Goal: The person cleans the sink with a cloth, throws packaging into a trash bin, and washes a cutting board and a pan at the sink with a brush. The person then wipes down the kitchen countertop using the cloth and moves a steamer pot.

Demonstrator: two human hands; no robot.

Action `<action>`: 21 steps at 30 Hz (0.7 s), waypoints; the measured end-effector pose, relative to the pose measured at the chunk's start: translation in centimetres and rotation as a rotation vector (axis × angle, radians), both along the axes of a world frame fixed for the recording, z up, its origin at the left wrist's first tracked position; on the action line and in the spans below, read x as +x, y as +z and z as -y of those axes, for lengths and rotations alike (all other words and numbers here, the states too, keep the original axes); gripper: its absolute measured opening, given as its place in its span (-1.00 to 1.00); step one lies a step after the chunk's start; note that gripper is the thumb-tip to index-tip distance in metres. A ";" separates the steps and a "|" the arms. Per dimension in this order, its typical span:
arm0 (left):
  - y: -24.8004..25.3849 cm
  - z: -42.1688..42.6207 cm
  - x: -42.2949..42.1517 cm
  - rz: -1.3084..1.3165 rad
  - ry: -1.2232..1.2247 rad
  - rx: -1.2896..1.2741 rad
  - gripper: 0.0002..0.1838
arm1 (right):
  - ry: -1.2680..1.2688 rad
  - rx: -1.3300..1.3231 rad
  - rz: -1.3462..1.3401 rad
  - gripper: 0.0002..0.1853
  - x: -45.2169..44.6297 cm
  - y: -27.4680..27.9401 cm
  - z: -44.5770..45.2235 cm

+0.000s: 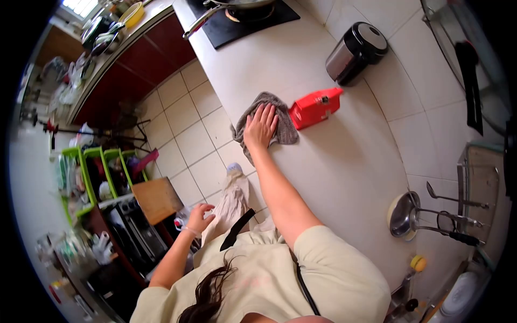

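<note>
A grey cloth [286, 128] lies bunched on the white countertop [344, 177], partly over its left edge. My right hand [260, 127] rests flat on the cloth, palm down, pressing it against the counter. Just right of the cloth, and close against it, is a red packet [318, 109]. Low at my left side, away from the counter, my left hand [199, 219] hangs in the air with its fingers loosely curled and apart, holding nothing.
A black and steel cooker [355, 53] stands by the tiled wall. Beyond the cloth, a pan [245, 4] sits on a black hob [258, 24]. Ladles and a metal bowl [403, 215] hang at the right. Green shelves [86, 177] and a wooden board [157, 200] are at the left.
</note>
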State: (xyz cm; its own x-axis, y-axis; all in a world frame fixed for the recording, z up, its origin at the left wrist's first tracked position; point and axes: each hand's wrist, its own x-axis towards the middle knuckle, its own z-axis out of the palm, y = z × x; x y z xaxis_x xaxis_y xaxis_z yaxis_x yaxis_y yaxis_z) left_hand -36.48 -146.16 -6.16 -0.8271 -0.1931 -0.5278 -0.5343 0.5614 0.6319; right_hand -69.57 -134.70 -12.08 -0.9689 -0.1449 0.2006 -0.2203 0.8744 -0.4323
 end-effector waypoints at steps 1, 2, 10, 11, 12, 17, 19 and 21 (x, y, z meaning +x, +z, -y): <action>-0.3 2.4 -0.3 -0.030 0.011 -0.014 -0.67 | -0.024 0.000 0.006 -0.37 -2.7 -0.1 2.0; 0.1 4.6 -1.1 0.003 0.017 -0.020 -0.66 | -0.121 0.007 -0.016 -0.37 -5.9 -0.5 3.3; -0.8 20.6 -4.5 0.185 0.301 0.149 -0.69 | -0.555 0.137 -0.062 -0.37 -24.0 -1.6 2.7; -1.3 21.4 -4.8 0.185 0.319 0.171 -0.69 | -0.567 0.139 -0.061 -0.37 -25.6 -1.8 2.7; -1.7 22.0 -5.5 0.192 0.314 0.190 -0.69 | -0.526 0.157 -0.084 -0.37 -27.6 -2.1 2.9; -1.5 23.7 -10.6 0.257 0.322 0.209 -0.69 | -0.404 0.224 -0.128 -0.36 -38.9 -3.5 3.5; -1.2 24.5 -12.3 0.265 0.371 0.226 -0.69 | -0.387 0.242 -0.104 -0.37 -43.8 -3.4 3.9; -2.1 26.1 -12.8 0.311 0.362 0.165 -0.69 | -0.373 0.200 -0.123 -0.37 -47.3 -3.5 4.1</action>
